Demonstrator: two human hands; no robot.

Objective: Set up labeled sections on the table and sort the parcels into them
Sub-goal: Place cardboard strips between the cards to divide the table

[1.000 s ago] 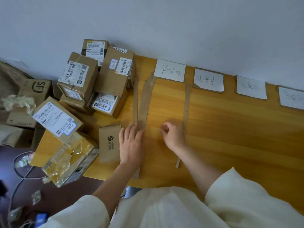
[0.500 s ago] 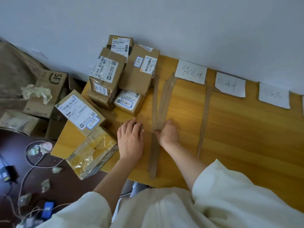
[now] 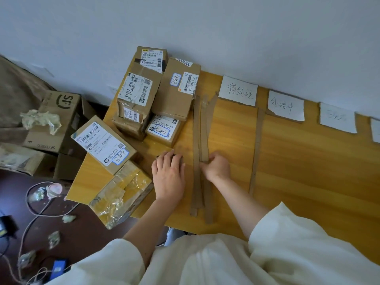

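Dividing is partway: labels [image 3: 238,91] stand along the wall, one strip [image 3: 257,149] is laid, parcels [image 3: 135,103] remain unsorted. Left hand [image 3: 168,175] rests flat; right hand [image 3: 218,168] pinches spare strips [image 3: 200,130].

A wooden table [image 3: 298,161] stands against the wall. On its left end sit stacked cardboard parcels [image 3: 156,95], beside them a bundle of cardboard strips [image 3: 200,140] and one single strip [image 3: 257,151]. Handwritten paper labels [image 3: 238,90] lie along its far edge.
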